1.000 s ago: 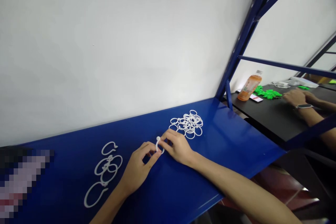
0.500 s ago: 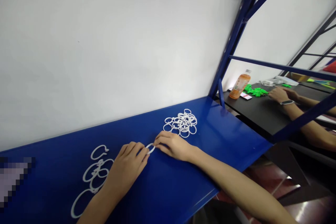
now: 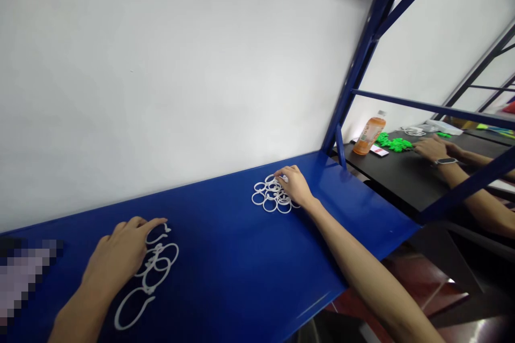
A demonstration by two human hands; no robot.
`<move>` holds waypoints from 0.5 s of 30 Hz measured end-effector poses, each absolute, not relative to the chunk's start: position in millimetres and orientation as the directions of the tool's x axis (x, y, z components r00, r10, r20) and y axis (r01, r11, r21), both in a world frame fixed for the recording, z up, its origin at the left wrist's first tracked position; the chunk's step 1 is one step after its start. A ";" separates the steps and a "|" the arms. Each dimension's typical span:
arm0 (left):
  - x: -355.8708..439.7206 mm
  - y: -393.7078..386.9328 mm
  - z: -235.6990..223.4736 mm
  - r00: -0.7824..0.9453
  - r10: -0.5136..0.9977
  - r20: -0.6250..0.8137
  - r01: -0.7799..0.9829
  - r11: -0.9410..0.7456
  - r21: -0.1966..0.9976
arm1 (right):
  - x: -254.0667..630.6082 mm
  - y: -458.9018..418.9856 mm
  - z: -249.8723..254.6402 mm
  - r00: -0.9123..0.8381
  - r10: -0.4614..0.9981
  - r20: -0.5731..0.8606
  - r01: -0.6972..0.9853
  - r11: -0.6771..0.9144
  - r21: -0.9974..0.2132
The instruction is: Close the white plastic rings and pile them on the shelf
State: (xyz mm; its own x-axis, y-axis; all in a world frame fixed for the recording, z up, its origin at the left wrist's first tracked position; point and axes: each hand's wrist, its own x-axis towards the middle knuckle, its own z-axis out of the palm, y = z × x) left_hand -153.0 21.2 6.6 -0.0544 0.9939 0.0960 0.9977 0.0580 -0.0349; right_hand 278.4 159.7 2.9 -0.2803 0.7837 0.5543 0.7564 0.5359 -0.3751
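Observation:
My left hand (image 3: pixel 120 252) lies over the left group of white plastic rings, its index finger stretched out across the top of a split ring (image 3: pixel 155 239); the thumb is hidden. Several more open rings lie below and beside it, with one large gapped ring (image 3: pixel 131 308) closest to me. Farther right, my right hand (image 3: pixel 295 185) is at the back of a pile of white rings (image 3: pixel 270 203). Its thumb and index finger are pinched on a white ring (image 3: pixel 269 178) at the pile's edge. Part of the pile is under the hand.
The rings rest on a blue tabletop (image 3: pixel 225 257) against a white wall (image 3: pixel 181 75). A blue metal frame (image 3: pixel 354 75) rises at the right. Beyond it, another person's hands (image 3: pixel 432 150) work at a black table with green pieces (image 3: pixel 396 143) and an orange drink bottle (image 3: pixel 370 134).
My hands have parted from the ring they both held in the middle. The right went back and right to the pile; the left moved left to the open rings.

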 end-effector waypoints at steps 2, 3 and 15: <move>-153.6 24.9 1.7 -0.059 0.994 0.093 0.998 0.060 -0.001 | 275.1 160.2 -0.4 -0.302 0.787 0.538 0.754 0.542 -0.370; -153.4 26.7 -0.5 -0.062 0.992 0.106 0.998 0.061 0.012 | 273.6 159.8 -1.1 -0.310 0.789 0.531 0.755 0.543 -0.366; -127.7 24.3 22.5 -0.090 0.952 0.293 0.996 0.087 0.025 | 276.9 142.9 15.0 -0.291 0.769 0.569 0.789 0.529 -0.312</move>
